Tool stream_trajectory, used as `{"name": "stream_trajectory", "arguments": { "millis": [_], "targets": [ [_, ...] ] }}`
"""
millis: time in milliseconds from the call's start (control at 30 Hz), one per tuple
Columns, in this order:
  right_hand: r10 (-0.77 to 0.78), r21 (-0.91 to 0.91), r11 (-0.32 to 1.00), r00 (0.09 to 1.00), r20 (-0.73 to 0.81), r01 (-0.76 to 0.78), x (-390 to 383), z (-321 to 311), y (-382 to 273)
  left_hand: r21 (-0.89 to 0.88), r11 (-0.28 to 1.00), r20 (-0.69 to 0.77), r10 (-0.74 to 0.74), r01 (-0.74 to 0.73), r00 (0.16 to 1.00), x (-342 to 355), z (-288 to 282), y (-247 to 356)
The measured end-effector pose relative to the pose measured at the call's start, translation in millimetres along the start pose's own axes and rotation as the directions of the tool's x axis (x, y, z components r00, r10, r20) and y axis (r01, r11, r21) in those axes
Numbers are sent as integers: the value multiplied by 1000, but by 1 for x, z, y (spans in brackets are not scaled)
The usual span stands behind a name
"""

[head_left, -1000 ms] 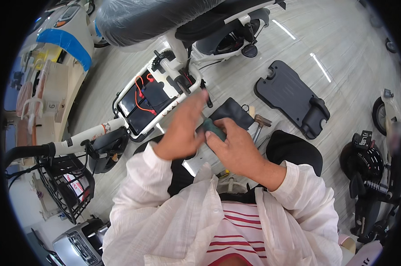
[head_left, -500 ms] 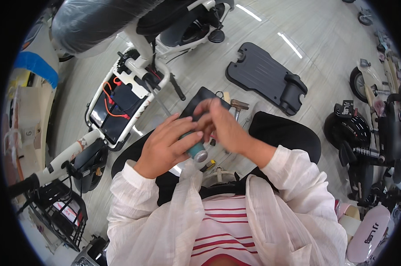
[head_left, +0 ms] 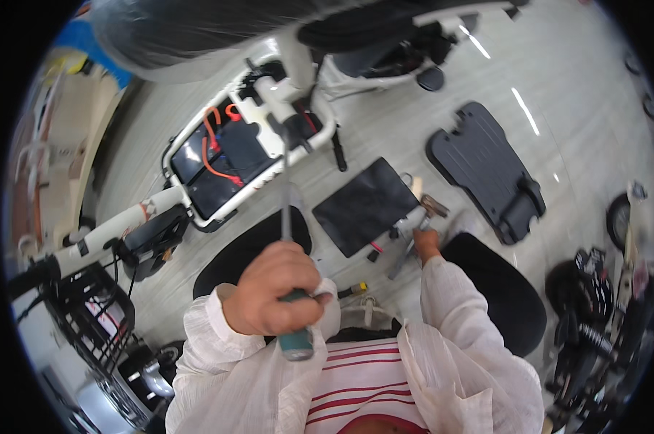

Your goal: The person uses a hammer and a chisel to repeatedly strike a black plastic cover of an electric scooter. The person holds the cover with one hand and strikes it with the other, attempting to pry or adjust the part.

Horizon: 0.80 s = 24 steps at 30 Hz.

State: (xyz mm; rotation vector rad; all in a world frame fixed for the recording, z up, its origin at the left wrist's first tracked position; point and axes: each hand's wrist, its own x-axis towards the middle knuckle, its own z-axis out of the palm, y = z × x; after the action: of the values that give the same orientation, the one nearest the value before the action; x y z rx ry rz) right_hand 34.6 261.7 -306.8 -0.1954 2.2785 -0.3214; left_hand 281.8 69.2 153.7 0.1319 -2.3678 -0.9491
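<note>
A screwdriver with a teal-green handle (head_left: pixel 296 344) and a long metal shaft is in my left hand (head_left: pixel 277 288), whose fingers wrap round the handle. Its shaft slants away toward the frame of a white scooter (head_left: pixel 325 116); the tip blurs against that frame and I cannot tell if it touches. Low by the floor, my right hand (head_left: pixel 427 243) is at a hammer (head_left: pixel 433 205), next to a long metal tool (head_left: pixel 402 262). Its fingers are mostly hidden, so I cannot tell whether it grips the hammer. A flat black panel (head_left: pixel 366 206) lies to the left of these tools.
Orange cables (head_left: pixel 209 148) and a dark block show inside the scooter's open deck. A black deck cover (head_left: pixel 486 170) lies on the floor at right. A yellow-and-black tool (head_left: pixel 354 290) lies between my knees. More scooters stand along the right side.
My hands have parted: the left has drawn back toward me with the screwdriver, and the right has left its handle and reached down to the floor tools. The whole view has shifted.
</note>
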Motion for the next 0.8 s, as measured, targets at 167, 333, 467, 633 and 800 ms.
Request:
{"name": "stream_trajectory", "arguments": {
  "millis": [167,333,467,633,800],
  "targets": [
    [108,-121,986,993,-44,-113,14,3,-10,-20,1000,4,15,-15,1000,-4,-4,-1],
    [-31,-246,969,999,-22,24,27,7,-7,-38,999,33,-11,12,999,-4,-8,3],
    [196,504,852,979,-56,-141,37,-14,0,-31,999,-15,39,-40,999,-4,-3,-4],
    [-240,625,774,961,138,103,-119,-96,-118,364,931,-166,35,29,985,-23,-11,10],
    [-772,356,623,621,135,697,-254,-221,-195,380,901,-240,-121,208,963,-30,-9,23]
  ]
}}
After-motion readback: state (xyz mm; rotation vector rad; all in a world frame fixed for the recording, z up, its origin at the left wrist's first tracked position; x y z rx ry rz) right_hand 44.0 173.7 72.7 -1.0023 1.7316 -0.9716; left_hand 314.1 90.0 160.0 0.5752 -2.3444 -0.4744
